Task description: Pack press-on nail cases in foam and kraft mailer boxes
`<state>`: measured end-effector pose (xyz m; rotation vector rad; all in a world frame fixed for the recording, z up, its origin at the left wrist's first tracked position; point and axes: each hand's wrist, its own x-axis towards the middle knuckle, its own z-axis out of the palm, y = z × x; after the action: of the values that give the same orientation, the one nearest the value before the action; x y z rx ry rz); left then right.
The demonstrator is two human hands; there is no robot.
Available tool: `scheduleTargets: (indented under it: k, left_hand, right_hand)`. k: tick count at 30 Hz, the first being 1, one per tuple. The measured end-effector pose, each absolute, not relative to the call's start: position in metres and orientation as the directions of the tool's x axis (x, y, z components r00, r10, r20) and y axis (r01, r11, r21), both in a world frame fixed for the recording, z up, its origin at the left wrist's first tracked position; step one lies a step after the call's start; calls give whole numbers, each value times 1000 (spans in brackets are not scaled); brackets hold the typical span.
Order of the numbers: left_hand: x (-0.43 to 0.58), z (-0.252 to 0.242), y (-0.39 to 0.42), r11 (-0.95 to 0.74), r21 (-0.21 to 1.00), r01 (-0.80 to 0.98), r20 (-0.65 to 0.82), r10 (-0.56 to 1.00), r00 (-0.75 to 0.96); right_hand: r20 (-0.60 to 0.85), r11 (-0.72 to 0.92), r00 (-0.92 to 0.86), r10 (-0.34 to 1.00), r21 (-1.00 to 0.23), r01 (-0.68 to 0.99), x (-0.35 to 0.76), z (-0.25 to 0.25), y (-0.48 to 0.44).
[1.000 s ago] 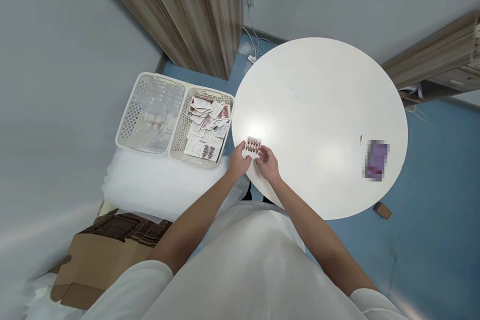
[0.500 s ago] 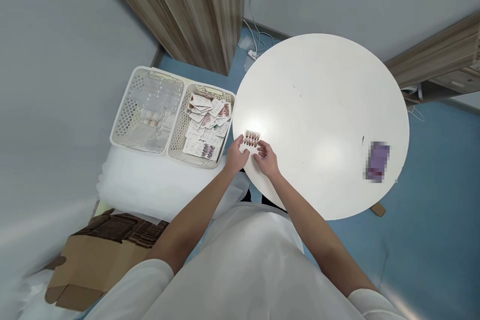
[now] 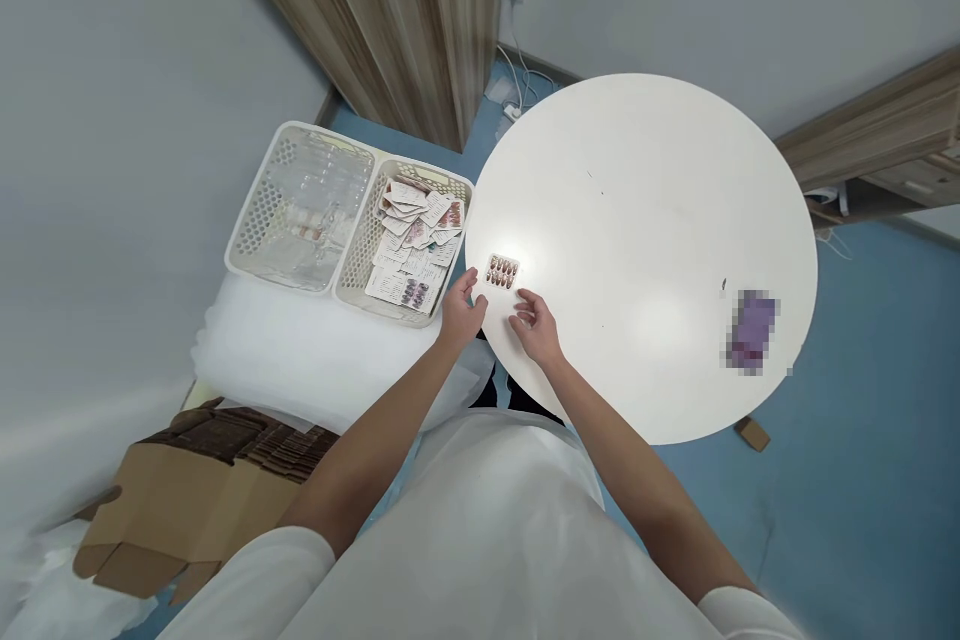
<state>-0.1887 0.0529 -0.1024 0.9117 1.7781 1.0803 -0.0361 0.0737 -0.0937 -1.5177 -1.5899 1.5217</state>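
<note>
While left hand (image 3: 463, 313) and right hand (image 3: 535, 326) hold nothing, both loosely spread | card (image 3: 502, 272): flat on table (image 3: 660, 210), between and just beyond both | handling: probably light, thin, stiff; grip by opposite edges.

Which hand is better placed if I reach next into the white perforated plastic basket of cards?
Probably your left hand: it's nearer the card basket. Your right hand is farther off, over the round white table.

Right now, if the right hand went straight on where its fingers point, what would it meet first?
Most likely the card of brown press-on nails, lying on the round white table just ahead of the right hand. Its height is unclear from this view, so it might pass above.
</note>
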Motion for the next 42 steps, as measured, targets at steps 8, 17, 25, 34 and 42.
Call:
scheduleTargets:
  k: [8,17,25,34,42]
  left_hand:
    - [-176,-88,-20,409,894,183,-273,822,-500]
    - [-143,-65,-86,487,856,173,-288,727,-624]
    - [-154,-43,-114,434,882,185,-229,736,-637]
    - [-204,-5,-168,405,873,273,-191,798,-572]
    - [-248,-4,-181,355,890,287,-147,819,-555]
  right_hand:
    - [-393,-213,-356,848,-868,449,9,-81,37]
    - [-392,-181,-547,740,-899,399,46,-77,26]
    - [-326,-44,-675,662,-916,399,16,-60,29]
    - [-261,81,-736,624,-916,393,-23,-44,3]
    - [-247,343,-862,444,-841,418,-63,-32,-23]
